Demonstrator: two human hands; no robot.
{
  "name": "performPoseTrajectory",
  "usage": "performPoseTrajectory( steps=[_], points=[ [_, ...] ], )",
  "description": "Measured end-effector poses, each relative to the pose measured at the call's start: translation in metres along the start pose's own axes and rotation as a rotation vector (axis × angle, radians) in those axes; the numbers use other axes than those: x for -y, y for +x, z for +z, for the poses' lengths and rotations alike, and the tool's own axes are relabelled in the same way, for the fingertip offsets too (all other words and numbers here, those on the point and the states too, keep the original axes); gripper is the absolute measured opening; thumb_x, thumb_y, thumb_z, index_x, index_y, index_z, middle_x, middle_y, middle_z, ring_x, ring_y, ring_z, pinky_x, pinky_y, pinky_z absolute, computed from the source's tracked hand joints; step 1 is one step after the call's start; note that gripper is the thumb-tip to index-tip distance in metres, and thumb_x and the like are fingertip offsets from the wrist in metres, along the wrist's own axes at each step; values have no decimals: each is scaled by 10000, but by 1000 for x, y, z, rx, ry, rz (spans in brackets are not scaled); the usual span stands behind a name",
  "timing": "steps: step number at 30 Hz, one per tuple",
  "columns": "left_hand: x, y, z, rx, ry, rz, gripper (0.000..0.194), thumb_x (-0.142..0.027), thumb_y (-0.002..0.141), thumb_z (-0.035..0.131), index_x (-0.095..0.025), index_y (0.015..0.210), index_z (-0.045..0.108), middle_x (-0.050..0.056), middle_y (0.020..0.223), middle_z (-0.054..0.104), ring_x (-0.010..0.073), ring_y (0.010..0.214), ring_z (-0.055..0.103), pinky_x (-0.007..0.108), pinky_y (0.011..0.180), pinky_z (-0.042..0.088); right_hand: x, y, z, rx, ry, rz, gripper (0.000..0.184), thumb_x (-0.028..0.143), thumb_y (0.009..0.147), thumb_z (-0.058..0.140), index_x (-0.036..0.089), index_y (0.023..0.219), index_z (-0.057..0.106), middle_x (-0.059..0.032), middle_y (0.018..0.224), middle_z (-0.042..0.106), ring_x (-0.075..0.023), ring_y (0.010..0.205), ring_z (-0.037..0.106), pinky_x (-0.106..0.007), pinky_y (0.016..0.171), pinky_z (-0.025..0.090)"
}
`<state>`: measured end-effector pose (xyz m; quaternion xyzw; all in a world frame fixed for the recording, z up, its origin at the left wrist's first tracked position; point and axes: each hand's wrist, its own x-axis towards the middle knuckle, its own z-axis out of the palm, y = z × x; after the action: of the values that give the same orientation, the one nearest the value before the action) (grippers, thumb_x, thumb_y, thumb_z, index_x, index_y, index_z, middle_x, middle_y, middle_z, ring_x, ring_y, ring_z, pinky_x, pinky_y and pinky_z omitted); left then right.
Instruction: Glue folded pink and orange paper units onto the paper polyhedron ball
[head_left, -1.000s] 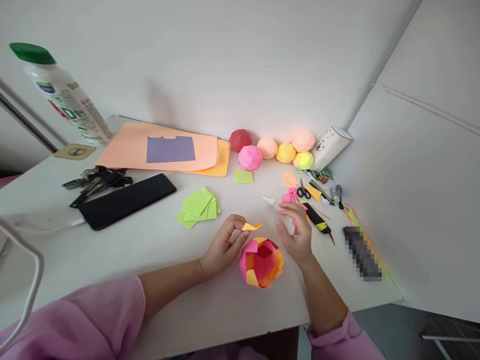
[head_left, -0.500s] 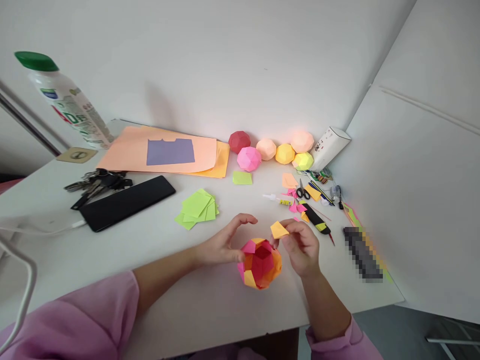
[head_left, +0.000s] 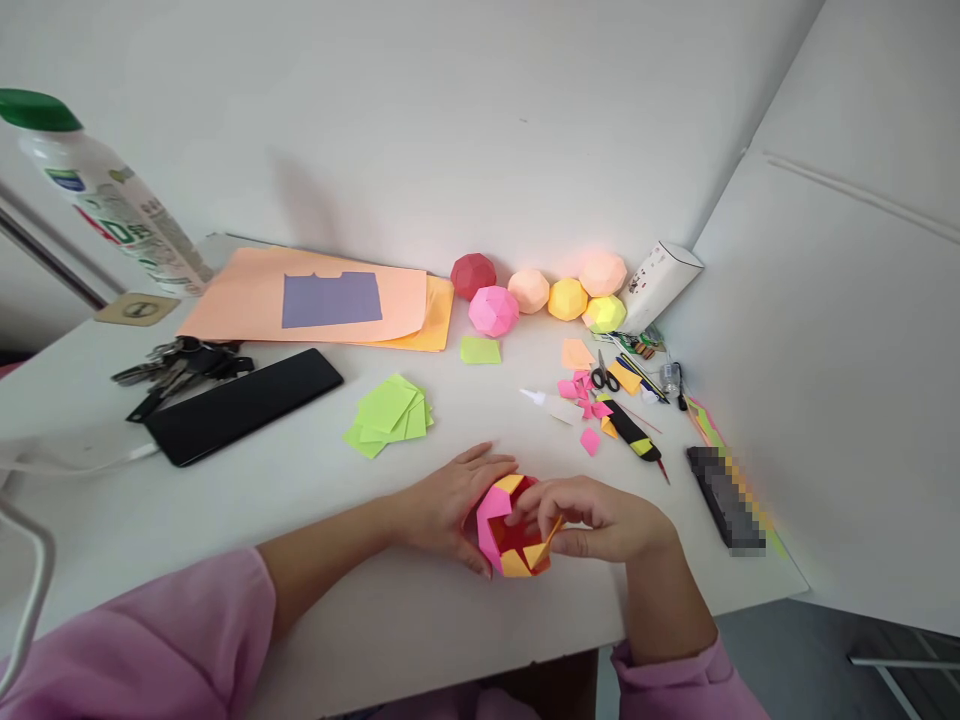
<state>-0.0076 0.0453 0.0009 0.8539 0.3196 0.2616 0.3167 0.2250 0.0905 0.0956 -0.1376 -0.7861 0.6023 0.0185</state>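
A hollow pink and orange folded-paper ball (head_left: 491, 530), its top gaping, rests on the table close to me. My left hand (head_left: 452, 510) is curved around its left side, fingers behind and thumb in front. My right hand (head_left: 592, 520) pinches a folded orange paper piece (head_left: 556, 530) at the ball's right rim, some fingers reaching over the opening. Those fingers partly hide the ball's inside. Beyond the right hand lie a white glue tube (head_left: 553, 404) and a loose pink paper piece (head_left: 590, 441).
Green paper squares (head_left: 391, 415) are stacked left of centre. Several finished paper balls (head_left: 493, 311) line the wall. Scissors (head_left: 604, 374), a black and yellow cutter (head_left: 631, 432) and paper scraps lie at right. A black power bank (head_left: 247, 405), keys (head_left: 184, 365) and a bottle (head_left: 124, 210) stand left.
The orange paper piece passed from my left hand to my right, then moved down to the ball's rim. My left hand closed in around the ball's left side.
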Motion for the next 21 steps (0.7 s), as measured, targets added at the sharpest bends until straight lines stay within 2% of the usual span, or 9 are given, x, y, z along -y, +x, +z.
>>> performPoseTrajectory(
  steps=[2,4,7,9,11,13,15,17,21],
  points=[
    [-2,0,-1,-18,-48,-19,943,-579,633,759,-193,1382,337,175,1384,509,366,1291,460,589,1163,116,-2,2,2,-26,123,30,269,419,897,576,160,829,551,-104,1071,575,-191,1046,570,-345,856,480],
    [-5,-1,-3,-50,-195,-53,854,-511,659,771,-212,1358,382,137,1335,555,343,1245,503,579,1155,169,-5,4,5,-73,284,38,258,416,885,603,168,847,541,-85,1050,552,-200,1080,585,-354,878,477],
    [-13,-1,-4,-99,-636,-107,751,-426,725,753,-238,1358,394,127,1360,530,315,1222,529,521,1068,362,-9,7,7,-173,442,16,219,382,881,622,182,872,533,-94,1134,536,-211,1111,593,-370,905,472],
    [-20,0,-4,-124,-954,-126,733,-392,768,732,-264,1387,360,139,1425,466,312,1258,507,487,1012,422,-10,8,7,-247,462,-18,209,372,870,637,188,871,537,-97,1167,538,-209,1080,606,-369,882,488],
    [-26,1,-4,-128,-1174,-133,734,-409,788,720,-295,1405,339,136,1461,428,314,1288,482,484,1008,419,-12,10,9,-296,461,-55,203,372,868,637,194,864,539,-90,1142,554,-212,1067,612,-375,871,497],
    [-30,3,-4,-92,-1342,-143,667,-528,827,630,-307,1397,363,129,1464,428,316,1279,492,489,1005,416,-13,11,10,-313,462,-75,193,371,878,624,198,863,541,-82,1103,566,-221,1096,603,-391,897,487],
    [-32,4,-2,-71,-1470,-183,623,-657,860,460,-296,1365,413,128,1438,461,312,1219,546,485,975,437,-13,14,14,-309,460,-76,185,364,881,623,195,868,548,-74,1074,564,-222,1125,592,-387,915,477],
    [-32,4,0,-98,-1547,-256,620,-695,875,348,-288,1332,449,125,1386,515,301,1142,598,469,921,470,-14,18,17,-297,459,-77,178,351,873,637,190,880,561,-65,1053,559,-212,1124,594,-357,898,484],
    [-30,6,0,-246,-1541,-370,459,-555,923,428,-268,1273,504,101,1248,605,263,1052,623,397,839,499,-14,23,23,-271,489,-80,144,326,897,609,191,911,561,-59,1071,571,-188,1086,619,-360,907,493]
  ],
)
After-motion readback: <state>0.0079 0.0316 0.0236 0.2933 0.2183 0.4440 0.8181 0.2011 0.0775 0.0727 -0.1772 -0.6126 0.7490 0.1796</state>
